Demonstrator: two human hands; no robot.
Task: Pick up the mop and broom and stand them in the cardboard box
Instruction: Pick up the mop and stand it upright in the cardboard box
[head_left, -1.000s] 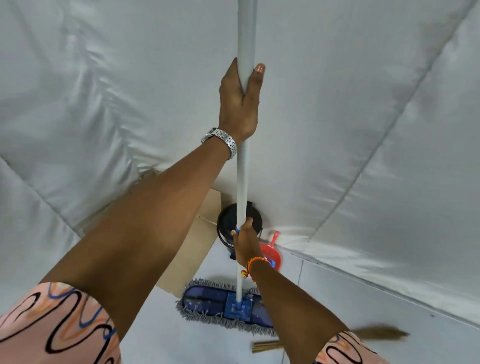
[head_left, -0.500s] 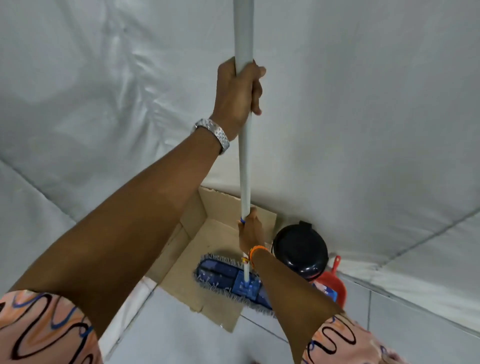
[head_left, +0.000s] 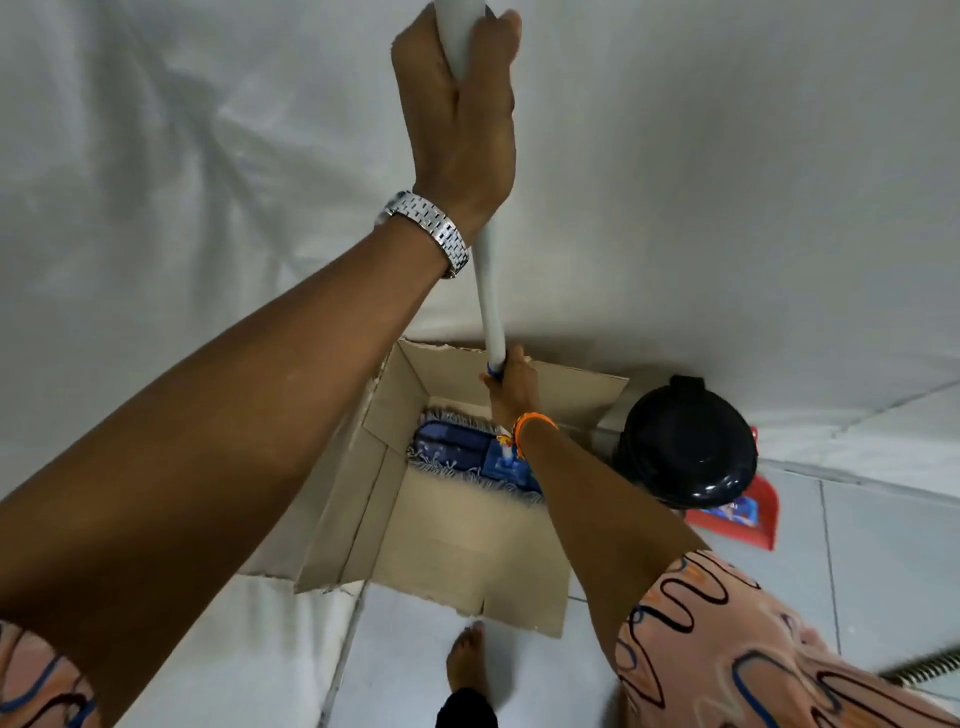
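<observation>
The mop has a long grey-white pole (head_left: 488, 291) and a flat blue fringed head (head_left: 457, 451). Its head lies inside the open cardboard box (head_left: 467, 551), toward the box's far side. My left hand (head_left: 460, 114) grips the pole high up, near the top of the view. My right hand (head_left: 511, 387) holds the pole low down, just above the box's far wall. The pole stands nearly upright. Broom bristles (head_left: 922, 667) show at the lower right edge, lying on the floor.
A black round lidded bin (head_left: 685, 447) stands right of the box, with a red dustpan (head_left: 748, 514) beside it. White sheeting (head_left: 727, 182) covers the wall and the left floor. My foot (head_left: 467, 660) is on the tiled floor just in front of the box.
The mop head has gone from the floor in front of the box, up over the flap, and down into the box. Both hands kept their grip on the pole.
</observation>
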